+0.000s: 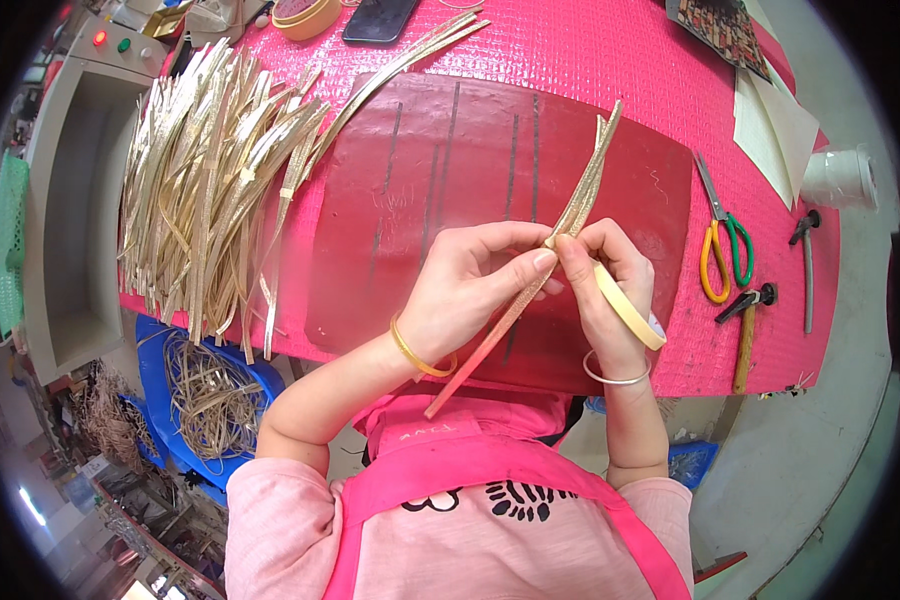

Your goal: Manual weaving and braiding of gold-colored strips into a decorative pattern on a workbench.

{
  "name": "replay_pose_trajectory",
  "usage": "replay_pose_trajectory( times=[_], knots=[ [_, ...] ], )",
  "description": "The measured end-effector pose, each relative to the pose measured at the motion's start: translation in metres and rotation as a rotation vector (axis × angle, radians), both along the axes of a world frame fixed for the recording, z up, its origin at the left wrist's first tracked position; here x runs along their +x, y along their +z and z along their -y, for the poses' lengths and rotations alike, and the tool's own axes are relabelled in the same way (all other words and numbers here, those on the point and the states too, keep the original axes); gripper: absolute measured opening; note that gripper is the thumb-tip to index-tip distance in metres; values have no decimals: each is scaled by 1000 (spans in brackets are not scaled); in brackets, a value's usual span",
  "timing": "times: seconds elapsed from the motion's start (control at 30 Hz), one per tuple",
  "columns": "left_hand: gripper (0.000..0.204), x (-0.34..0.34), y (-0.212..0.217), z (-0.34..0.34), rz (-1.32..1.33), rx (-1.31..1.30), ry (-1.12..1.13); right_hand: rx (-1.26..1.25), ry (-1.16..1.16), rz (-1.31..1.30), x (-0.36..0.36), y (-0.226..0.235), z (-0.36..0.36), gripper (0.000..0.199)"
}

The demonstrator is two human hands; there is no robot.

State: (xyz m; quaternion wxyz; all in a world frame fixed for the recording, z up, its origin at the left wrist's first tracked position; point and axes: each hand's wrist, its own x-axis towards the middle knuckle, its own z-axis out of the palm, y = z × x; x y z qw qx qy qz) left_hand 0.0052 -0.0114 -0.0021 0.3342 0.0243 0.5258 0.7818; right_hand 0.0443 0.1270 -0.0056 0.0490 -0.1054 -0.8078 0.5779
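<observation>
My left hand (470, 285) and my right hand (600, 285) meet over the dark red mat (430, 190), both pinching a bundle of thin gold strips (582, 195) that slants from upper right to lower left. A roll of cream tape (630, 310) hangs around the fingers of my right hand. The fingertips of both hands press together at the middle of the bundle. A gold bangle sits on my left wrist, a silver one on my right.
A large heap of gold strips (205, 180) lies left on the pink table (590, 60). Scissors (722, 245), a hammer (745, 335) and another tool (805, 265) lie right. A tape roll (305, 15), a phone (380, 18), paper sheets (775, 125), and a blue bin (195, 400) of strips sit around.
</observation>
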Motion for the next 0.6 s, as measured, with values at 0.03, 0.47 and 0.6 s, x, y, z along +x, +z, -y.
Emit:
replay_pose_trajectory(
  times=[0.03, 0.47, 0.6],
  knots=[
    [21, -1, -1, 1, 0, -1, 1, 123, -3, -18, 0, 0, 1, 17],
    [30, -11, -1, 0, 273, 219, -101, -587, -27, -372, 1, -31, 11, 7],
    [15, -3, 1, -1, -304, -1, 100, -350, -64, -390, -1, -18, 14, 9]
  ],
)
